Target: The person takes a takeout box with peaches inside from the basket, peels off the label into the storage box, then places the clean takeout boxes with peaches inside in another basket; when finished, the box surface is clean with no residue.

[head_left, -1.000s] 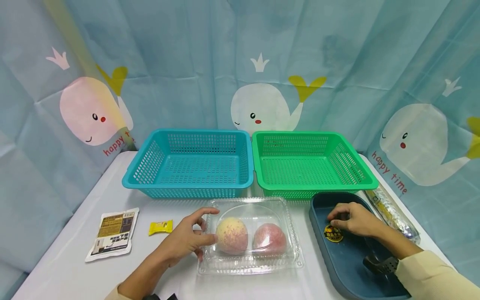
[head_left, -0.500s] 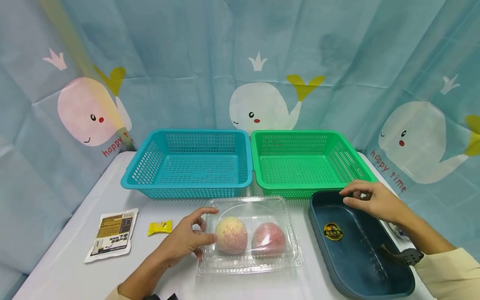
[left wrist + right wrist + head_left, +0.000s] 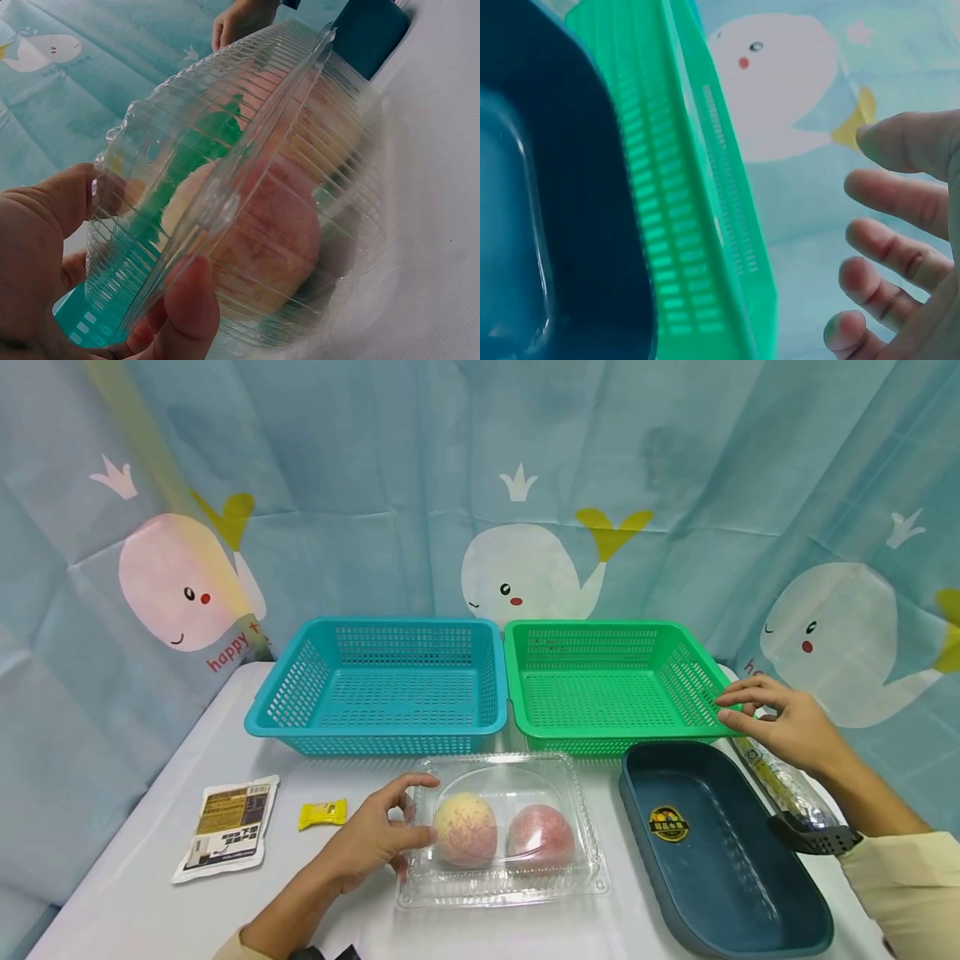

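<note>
A clear plastic clamshell box point(image 3: 498, 891) lies on the white table in front of me. Under its lid are two peaches, a yellow-pink one point(image 3: 465, 831) and a pinker one point(image 3: 540, 837). My left hand point(image 3: 369, 842) grips the box's left side, thumb and fingers around its edge, also plain in the left wrist view point(image 3: 52, 225). Over the right end of the green basket point(image 3: 637, 731) hovers my right hand point(image 3: 787, 722), its fingers loosely bent and spread in the right wrist view, holding nothing. Below that hand stands a dark blue tub point(image 3: 750, 893) with a gold-black sticker point(image 3: 667, 824).
A blue basket point(image 3: 375, 731) stands at the back, beside the green one. Left of the box lie a small yellow packet point(image 3: 322, 813) and a white-and-brown pouch point(image 3: 228, 828). A silvery wrapped roll point(image 3: 787, 781) lies along the right edge. A whale-print curtain point(image 3: 420, 485) closes the rear.
My right hand has risen out of the dark blue tub and moved right and away from me, to the green basket's right corner. The left hand and the box have stayed put.
</note>
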`<state>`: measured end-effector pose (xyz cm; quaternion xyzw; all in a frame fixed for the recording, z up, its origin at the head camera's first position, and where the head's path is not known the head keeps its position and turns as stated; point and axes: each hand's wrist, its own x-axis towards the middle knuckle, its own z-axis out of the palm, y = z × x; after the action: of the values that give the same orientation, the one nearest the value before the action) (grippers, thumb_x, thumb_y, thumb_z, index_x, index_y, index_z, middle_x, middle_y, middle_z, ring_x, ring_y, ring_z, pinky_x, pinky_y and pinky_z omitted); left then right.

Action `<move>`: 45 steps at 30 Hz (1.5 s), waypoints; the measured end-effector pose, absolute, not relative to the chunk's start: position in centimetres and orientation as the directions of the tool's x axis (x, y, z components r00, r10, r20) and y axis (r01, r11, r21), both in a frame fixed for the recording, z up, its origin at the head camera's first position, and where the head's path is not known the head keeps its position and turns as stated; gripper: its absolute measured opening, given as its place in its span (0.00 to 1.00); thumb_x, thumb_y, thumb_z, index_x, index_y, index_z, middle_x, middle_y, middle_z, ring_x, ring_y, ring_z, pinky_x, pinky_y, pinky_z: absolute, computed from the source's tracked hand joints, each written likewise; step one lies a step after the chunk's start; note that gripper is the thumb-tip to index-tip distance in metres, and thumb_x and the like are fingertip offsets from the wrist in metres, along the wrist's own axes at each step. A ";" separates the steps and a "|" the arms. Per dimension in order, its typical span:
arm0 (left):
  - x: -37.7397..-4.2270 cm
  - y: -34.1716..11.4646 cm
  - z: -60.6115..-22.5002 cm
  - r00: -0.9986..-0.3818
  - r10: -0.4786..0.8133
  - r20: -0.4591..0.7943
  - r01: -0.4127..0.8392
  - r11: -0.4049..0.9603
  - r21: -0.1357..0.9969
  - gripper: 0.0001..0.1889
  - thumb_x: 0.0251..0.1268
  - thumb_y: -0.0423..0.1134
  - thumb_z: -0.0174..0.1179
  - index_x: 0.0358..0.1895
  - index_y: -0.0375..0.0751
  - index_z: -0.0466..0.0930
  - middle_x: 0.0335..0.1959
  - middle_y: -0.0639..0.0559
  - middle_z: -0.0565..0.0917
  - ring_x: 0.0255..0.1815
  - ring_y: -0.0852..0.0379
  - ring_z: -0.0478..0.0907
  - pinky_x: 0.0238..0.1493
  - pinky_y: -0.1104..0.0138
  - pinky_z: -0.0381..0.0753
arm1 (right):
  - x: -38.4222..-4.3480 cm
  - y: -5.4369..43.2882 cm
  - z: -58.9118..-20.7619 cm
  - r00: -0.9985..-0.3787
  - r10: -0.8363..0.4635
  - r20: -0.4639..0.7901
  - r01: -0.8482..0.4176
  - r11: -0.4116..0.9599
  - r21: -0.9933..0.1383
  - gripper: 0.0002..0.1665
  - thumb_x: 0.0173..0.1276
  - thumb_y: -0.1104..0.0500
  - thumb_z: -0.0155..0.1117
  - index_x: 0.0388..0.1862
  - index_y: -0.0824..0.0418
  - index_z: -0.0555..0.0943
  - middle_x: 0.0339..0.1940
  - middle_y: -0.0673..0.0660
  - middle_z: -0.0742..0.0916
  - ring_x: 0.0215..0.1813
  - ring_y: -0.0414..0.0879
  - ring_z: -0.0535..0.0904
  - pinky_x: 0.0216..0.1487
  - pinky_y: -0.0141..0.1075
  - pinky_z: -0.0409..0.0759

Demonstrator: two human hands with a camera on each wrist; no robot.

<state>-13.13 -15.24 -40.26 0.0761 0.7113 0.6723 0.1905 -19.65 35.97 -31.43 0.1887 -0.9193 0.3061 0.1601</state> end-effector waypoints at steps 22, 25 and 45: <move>-13.0 -14.8 -40.6 -0.914 0.371 -0.162 -0.153 0.054 0.987 0.29 0.52 0.26 0.65 0.58 0.42 0.66 0.37 0.40 0.59 0.18 0.55 0.66 0.10 0.59 0.77 | -21.4 39.2 -33.9 -0.982 -0.130 0.136 -0.178 0.877 -0.446 0.35 0.70 0.46 0.60 0.60 0.75 0.73 0.71 0.74 0.60 0.66 0.80 0.53 0.48 0.73 0.60; -13.1 -14.8 -40.7 -0.913 0.376 -0.159 -0.149 0.054 0.987 0.28 0.53 0.28 0.66 0.58 0.42 0.66 0.37 0.40 0.60 0.21 0.54 0.69 0.10 0.60 0.77 | -21.6 39.3 -34.2 -0.988 -0.135 0.078 -0.156 0.896 -0.417 0.38 0.71 0.44 0.58 0.63 0.76 0.70 0.72 0.75 0.58 0.64 0.81 0.53 0.49 0.73 0.60; -12.1 -14.7 -39.5 -0.892 0.451 -0.028 -0.145 -0.228 0.963 0.25 0.49 0.20 0.63 0.50 0.37 0.63 0.36 0.42 0.59 0.16 0.56 0.71 0.10 0.64 0.78 | -21.9 38.7 -34.3 -0.983 -0.179 0.033 -0.176 0.897 -0.406 0.41 0.73 0.44 0.55 0.66 0.78 0.66 0.74 0.72 0.56 0.64 0.81 0.55 0.52 0.72 0.61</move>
<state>-12.12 -14.67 -39.45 0.1296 0.5905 0.7728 0.1929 -21.86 38.66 -34.31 0.0912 -0.9738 0.2082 -0.0027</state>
